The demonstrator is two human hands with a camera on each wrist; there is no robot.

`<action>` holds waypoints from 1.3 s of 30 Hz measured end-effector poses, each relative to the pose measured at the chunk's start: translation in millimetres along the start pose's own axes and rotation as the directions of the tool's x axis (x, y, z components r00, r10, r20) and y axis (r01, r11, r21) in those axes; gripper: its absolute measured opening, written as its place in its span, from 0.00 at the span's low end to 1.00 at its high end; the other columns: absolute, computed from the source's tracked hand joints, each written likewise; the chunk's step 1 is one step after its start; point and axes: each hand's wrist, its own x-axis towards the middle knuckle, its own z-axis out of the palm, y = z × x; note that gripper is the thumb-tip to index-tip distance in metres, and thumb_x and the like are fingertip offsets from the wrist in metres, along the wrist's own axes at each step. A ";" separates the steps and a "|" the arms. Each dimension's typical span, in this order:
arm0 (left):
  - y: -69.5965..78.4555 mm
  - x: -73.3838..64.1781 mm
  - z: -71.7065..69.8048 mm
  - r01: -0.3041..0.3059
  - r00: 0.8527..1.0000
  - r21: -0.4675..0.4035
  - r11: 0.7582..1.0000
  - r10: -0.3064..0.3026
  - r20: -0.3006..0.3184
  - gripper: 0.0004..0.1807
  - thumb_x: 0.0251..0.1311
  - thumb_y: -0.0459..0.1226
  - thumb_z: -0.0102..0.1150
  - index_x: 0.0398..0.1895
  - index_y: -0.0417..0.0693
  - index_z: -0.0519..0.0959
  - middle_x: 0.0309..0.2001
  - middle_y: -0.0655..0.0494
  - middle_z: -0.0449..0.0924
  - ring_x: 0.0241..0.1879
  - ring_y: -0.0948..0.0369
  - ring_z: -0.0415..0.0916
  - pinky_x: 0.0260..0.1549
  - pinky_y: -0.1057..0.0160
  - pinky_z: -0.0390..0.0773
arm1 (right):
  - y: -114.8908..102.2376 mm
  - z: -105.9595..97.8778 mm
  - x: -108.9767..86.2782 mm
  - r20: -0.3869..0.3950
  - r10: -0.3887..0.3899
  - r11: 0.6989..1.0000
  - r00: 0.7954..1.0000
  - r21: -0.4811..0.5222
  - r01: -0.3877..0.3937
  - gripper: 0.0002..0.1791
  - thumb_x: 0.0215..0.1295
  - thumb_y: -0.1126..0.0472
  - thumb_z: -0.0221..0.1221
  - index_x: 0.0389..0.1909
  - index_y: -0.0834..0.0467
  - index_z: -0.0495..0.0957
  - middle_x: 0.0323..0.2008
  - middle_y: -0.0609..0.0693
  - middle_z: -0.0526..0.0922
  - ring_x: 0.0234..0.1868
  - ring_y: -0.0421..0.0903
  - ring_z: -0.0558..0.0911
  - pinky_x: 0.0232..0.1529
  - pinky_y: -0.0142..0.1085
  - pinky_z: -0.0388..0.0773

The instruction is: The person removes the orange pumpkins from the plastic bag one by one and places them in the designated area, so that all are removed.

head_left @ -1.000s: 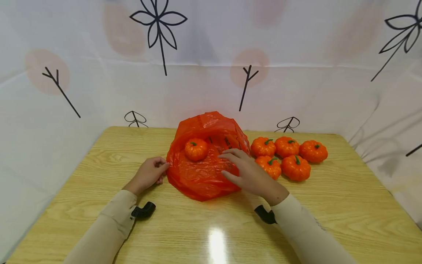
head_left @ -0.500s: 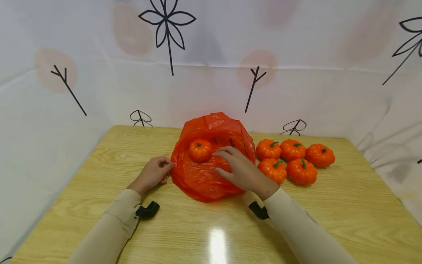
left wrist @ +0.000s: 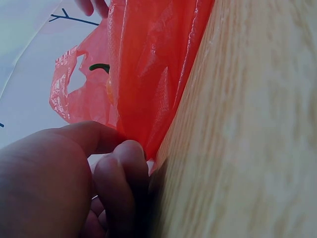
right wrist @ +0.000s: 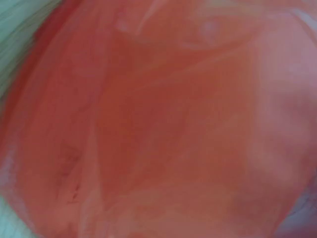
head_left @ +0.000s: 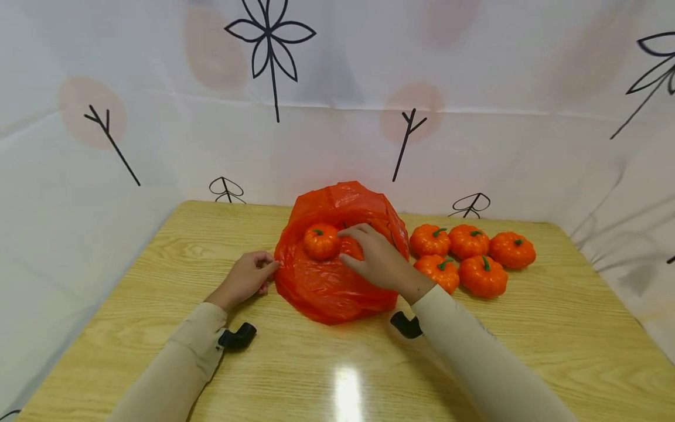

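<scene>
A red plastic bag point(head_left: 327, 308) lies with its mouth toward me. My left hand point(head_left: 249, 276) pinches the left edge of its rim between thumb and fingers; the left wrist view shows the same pinch. One small orange pumpkin point(head_left: 321, 241) with a green stem sits inside the bag. My right hand point(head_left: 381, 258) reaches into the bag beside it, thumb and fingers bent around another orange pumpkin point(head_left: 351, 249), mostly hidden by the hand. In the right wrist view red film point(right wrist: 178, 124) fills the frame, blurred, and the fingers cannot be seen.
Several more orange pumpkins point(head_left: 483, 276) stand in two rows just right of the bag. The wooden table point(head_left: 295, 375) ends at a pale cloth backdrop point(head_left: 337, 146) printed with dark plant drawings. A black wrist mount point(head_left: 238, 337) sits on the left sleeve.
My right hand has moved left, deeper into the bag, with its fingers more bent. An orange patch now shows between thumb and fingers. The left hand stays at the rim; the view shifted slightly.
</scene>
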 end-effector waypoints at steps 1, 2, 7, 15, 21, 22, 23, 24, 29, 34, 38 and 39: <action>0.1 -0.2 -0.2 0.001 1.000 -0.004 1.000 -0.001 0.000 0.12 0.72 0.43 0.57 0.41 0.43 0.79 0.27 0.53 0.75 0.16 0.61 0.73 0.19 0.65 0.77 | -0.1 -0.5 1.9 -0.001 0.012 1.000 1.000 0.020 -0.012 0.25 0.70 0.54 0.62 0.65 0.58 0.73 0.63 0.55 0.73 0.65 0.54 0.73 0.65 0.49 0.74; 0.5 -0.5 -0.1 0.002 1.000 -0.007 1.000 -0.002 0.001 0.12 0.72 0.43 0.57 0.41 0.42 0.79 0.27 0.53 0.75 0.16 0.61 0.73 0.19 0.65 0.78 | -0.1 -1.1 3.7 -0.003 0.019 0.999 1.000 0.036 -0.019 0.25 0.70 0.54 0.62 0.65 0.58 0.73 0.63 0.55 0.73 0.65 0.54 0.73 0.66 0.50 0.74; 0.7 0.1 0.3 0.006 1.000 -0.005 1.000 -0.006 -0.005 0.12 0.72 0.44 0.57 0.41 0.43 0.79 0.27 0.53 0.75 0.16 0.61 0.72 0.19 0.65 0.77 | 1.1 -1.0 13.5 0.006 0.052 0.995 0.999 0.087 -0.052 0.26 0.69 0.54 0.63 0.65 0.57 0.72 0.63 0.54 0.73 0.66 0.55 0.72 0.67 0.50 0.73; -0.5 0.4 0.5 0.014 1.000 -0.013 1.000 -0.014 -0.006 0.12 0.72 0.44 0.57 0.42 0.43 0.79 0.26 0.53 0.75 0.15 0.62 0.72 0.19 0.66 0.77 | 5.6 3.8 26.0 0.052 0.124 0.978 0.991 0.161 -0.131 0.29 0.68 0.53 0.64 0.67 0.55 0.70 0.65 0.54 0.71 0.67 0.56 0.70 0.68 0.52 0.71; 1.5 -1.6 0.1 0.003 1.000 -0.030 1.000 -0.003 -0.001 0.15 0.71 0.45 0.57 0.42 0.41 0.79 0.27 0.53 0.75 0.15 0.62 0.72 0.18 0.65 0.76 | 9.6 8.2 32.2 0.067 0.192 0.960 0.979 0.192 -0.202 0.32 0.67 0.51 0.65 0.68 0.54 0.68 0.68 0.54 0.69 0.69 0.56 0.68 0.69 0.53 0.70; 2.0 -2.2 0.0 0.002 1.000 -0.032 0.999 -0.002 0.000 0.15 0.71 0.45 0.57 0.42 0.40 0.79 0.27 0.52 0.75 0.15 0.62 0.72 0.18 0.65 0.76 | 10.8 9.5 33.2 0.069 0.201 0.959 0.977 0.190 -0.211 0.32 0.67 0.51 0.65 0.69 0.54 0.68 0.68 0.54 0.69 0.69 0.56 0.68 0.69 0.53 0.70; 2.4 -2.6 -0.2 0.001 1.000 -0.034 0.999 -0.001 0.000 0.15 0.71 0.45 0.57 0.43 0.40 0.79 0.27 0.52 0.75 0.15 0.62 0.72 0.18 0.65 0.76 | 12.0 10.8 34.2 0.071 0.209 0.957 0.975 0.188 -0.219 0.33 0.67 0.50 0.65 0.69 0.54 0.67 0.69 0.54 0.69 0.70 0.56 0.67 0.69 0.53 0.70; 2.4 -2.7 0.0 0.000 1.000 -0.035 0.999 0.000 -0.001 0.15 0.71 0.45 0.57 0.43 0.40 0.79 0.27 0.52 0.75 0.15 0.62 0.72 0.18 0.65 0.76 | 13.2 12.1 35.2 0.074 0.215 0.957 0.974 0.183 -0.225 0.33 0.66 0.50 0.65 0.69 0.53 0.66 0.69 0.54 0.68 0.70 0.56 0.67 0.69 0.54 0.70; 2.2 -2.4 0.7 0.008 1.000 -0.025 1.000 -0.008 -0.008 0.14 0.71 0.45 0.57 0.42 0.41 0.79 0.27 0.54 0.75 0.15 0.63 0.72 0.18 0.66 0.76 | 18.3 17.4 38.8 0.081 0.235 0.955 0.969 0.165 -0.245 0.36 0.66 0.48 0.65 0.71 0.53 0.64 0.69 0.55 0.68 0.69 0.56 0.68 0.67 0.54 0.71; -0.2 -0.8 0.4 0.008 1.000 -0.018 1.000 -0.008 -0.008 0.13 0.72 0.44 0.57 0.40 0.42 0.79 0.26 0.54 0.75 0.15 0.63 0.72 0.18 0.66 0.76 | 20.2 19.8 41.2 0.090 0.246 0.952 0.965 0.166 -0.258 0.38 0.66 0.48 0.65 0.72 0.54 0.63 0.70 0.55 0.67 0.70 0.56 0.67 0.69 0.55 0.70; -0.1 -1.1 0.2 0.000 1.000 -0.012 1.000 0.000 -0.008 0.13 0.72 0.44 0.57 0.40 0.42 0.79 0.26 0.54 0.74 0.15 0.63 0.72 0.18 0.66 0.76 | 21.4 21.4 42.4 0.103 0.256 0.947 0.961 0.174 -0.271 0.39 0.66 0.48 0.65 0.73 0.54 0.61 0.71 0.55 0.66 0.71 0.56 0.65 0.69 0.55 0.69; 0.5 -1.4 0.1 -0.001 1.000 -0.010 1.000 0.001 -0.008 0.13 0.72 0.44 0.57 0.40 0.42 0.79 0.26 0.53 0.74 0.15 0.62 0.72 0.18 0.66 0.76 | 21.9 22.0 42.7 0.104 0.256 0.947 0.961 0.175 -0.271 0.39 0.66 0.48 0.65 0.74 0.54 0.61 0.71 0.55 0.66 0.72 0.56 0.65 0.69 0.55 0.68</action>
